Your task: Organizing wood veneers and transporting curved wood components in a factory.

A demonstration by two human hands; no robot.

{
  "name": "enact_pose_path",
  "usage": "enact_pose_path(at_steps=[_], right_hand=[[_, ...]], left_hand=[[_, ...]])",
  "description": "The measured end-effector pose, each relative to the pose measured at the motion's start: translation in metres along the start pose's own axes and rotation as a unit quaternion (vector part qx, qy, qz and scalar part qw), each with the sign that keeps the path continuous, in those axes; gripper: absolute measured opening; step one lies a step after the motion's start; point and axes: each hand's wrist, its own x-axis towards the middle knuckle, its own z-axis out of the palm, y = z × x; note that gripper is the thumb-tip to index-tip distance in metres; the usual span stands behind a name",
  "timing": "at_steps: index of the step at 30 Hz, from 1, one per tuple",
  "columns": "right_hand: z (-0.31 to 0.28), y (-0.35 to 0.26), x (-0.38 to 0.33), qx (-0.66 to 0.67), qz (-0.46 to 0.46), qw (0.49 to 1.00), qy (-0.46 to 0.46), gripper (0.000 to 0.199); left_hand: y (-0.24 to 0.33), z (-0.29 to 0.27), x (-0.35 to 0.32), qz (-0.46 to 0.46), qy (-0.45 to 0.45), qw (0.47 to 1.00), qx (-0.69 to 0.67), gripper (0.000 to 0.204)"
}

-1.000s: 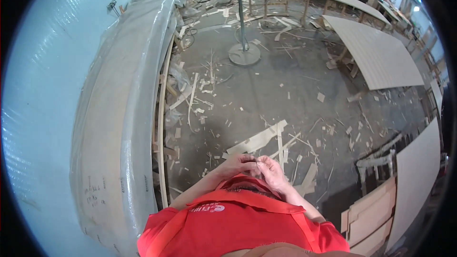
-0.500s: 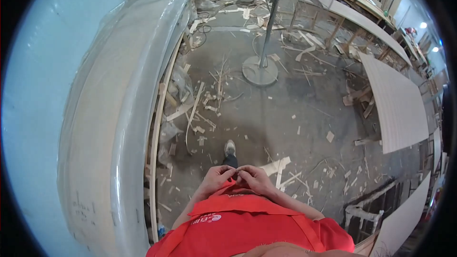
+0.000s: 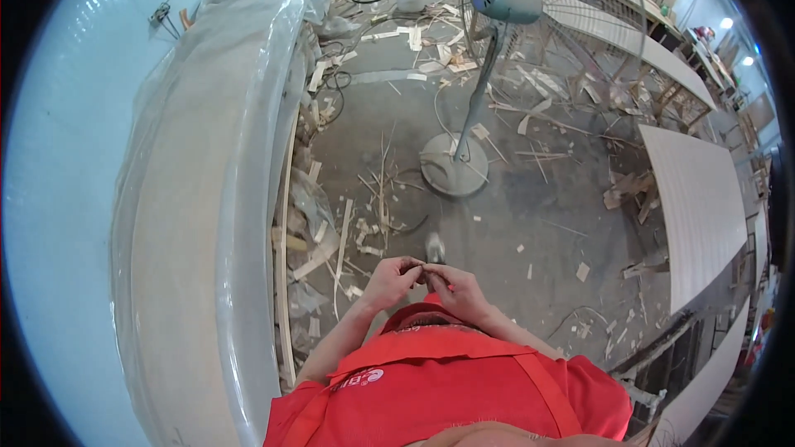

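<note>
While one long plastic-wrapped bundle (image 3: pixel 182 240) is lying on my left side, I am holding my left hand (image 3: pixel 387 284) bent-fingered, its tips meeting those of my right hand (image 3: pixel 460 291). Whatever the two hands may be pinching is hiding between them, so I cannot tell whether either is gripping anything. One red apron (image 3: pixel 439 343) is hanging just below them; I am judging it light, soft, neither slippery nor fragile, best taken by its edge. Farther right, one pedestal fan (image 3: pixel 505 2) is standing, and at least three pale panels (image 3: pixel 702 207) are showing.
</note>
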Motion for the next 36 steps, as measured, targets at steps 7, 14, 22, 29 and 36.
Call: enact_pose_path(at_steps=[7,14,22,29,36], right_hand=[[-0.049,0.027,0.224,-0.078,-0.115,0.989,-0.058,0.021],[-0.08,0.002,0.429,-0.109,-0.149,0.979,-0.086,0.024],[-0.092,0.03,0.647,-0.153,-0.13,0.975,-0.1,0.029],[-0.122,-0.006,0.853,-0.206,-0.062,0.976,-0.03,0.039],[-0.177,0.002,1.01,-0.057,0.039,0.989,0.128,0.036]], left_hand=[[0.051,-0.091,0.173,-0.016,0.062,0.995,0.075,0.022],[0.125,-0.182,0.312,-0.012,0.189,0.982,-0.009,0.022],[0.141,-0.321,0.492,-0.01,0.152,0.976,-0.158,0.016],[0.239,-0.453,0.703,-0.044,0.079,0.982,-0.165,0.016],[0.359,-0.52,0.901,-0.047,-0.057,0.99,-0.122,0.022]])
